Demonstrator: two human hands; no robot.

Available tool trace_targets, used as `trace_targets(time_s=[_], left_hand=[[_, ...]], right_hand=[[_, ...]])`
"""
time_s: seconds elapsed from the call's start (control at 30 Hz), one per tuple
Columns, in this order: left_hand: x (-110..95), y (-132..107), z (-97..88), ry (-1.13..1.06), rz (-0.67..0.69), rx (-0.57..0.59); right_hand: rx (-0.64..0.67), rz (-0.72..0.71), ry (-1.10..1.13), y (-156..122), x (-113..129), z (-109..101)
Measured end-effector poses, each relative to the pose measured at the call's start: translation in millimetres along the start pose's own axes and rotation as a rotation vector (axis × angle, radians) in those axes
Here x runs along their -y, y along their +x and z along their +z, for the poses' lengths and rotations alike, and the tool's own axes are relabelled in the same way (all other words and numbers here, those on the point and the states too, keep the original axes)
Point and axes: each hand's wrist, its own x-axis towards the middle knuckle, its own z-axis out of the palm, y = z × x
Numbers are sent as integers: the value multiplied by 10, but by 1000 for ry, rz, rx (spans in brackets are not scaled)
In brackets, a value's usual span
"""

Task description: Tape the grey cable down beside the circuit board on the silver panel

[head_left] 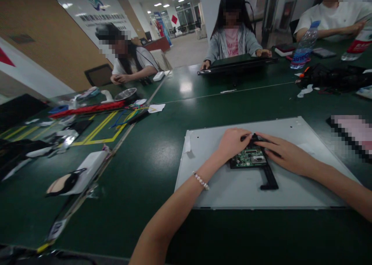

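Observation:
A flat grey metal panel [221, 187] lies on the green table in front of me. On it sits a green circuit board [247, 158] in a black plastic frame, with an L-shaped black arm [270, 178] reaching toward me. My left hand [234, 143], with a beaded bracelet at the wrist, is closed at the board's far edge, its fingertips pinching a small black part [254, 138]. From the other side my right hand [283, 152] touches the same part with fingers stretched out and apart. The fingers partly hide that part.
Right of the panel lies a dark-edged device [353, 135], its surface blurred out. A white box-like object [90, 168], loose wires [128, 117] and a metal bowl [126, 94] are to the left. Across the table, a person holds a black panel [238, 65]. Bottles [305, 46] stand far right.

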Motion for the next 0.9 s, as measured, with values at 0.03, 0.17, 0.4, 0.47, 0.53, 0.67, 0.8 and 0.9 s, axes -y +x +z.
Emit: trace_targets(time_s=[0.03, 0.17, 0.4, 0.47, 0.53, 0.67, 0.8, 0.9], left_hand=[[-12, 1, -15, -1, -21, -6], [-77, 34, -213, 38, -66, -46], [128, -195, -1023, 92, -189, -176], [329, -397, -1163, 152, -259, -198], [542, -622, -1223, 220, -344, -232], [847, -984, -1190, 220, -437, -235], [959, -1141, -1120, 154, -451, -144], [1000, -1209, -1110, 182, -442, -130]], right_hand=[[-3, -2, 4, 0, -1, -1], [8, 9, 14, 0, 0, -11], [8, 17, 9, -11, 11, -35], [-11, 8, 13, -20, 24, -39], [-32, -14, 14, -30, 33, -38], [-55, -41, 7, -44, 28, -19], [-52, -31, -6, -50, 15, -1], [-25, -19, -34, -57, 11, 8]])
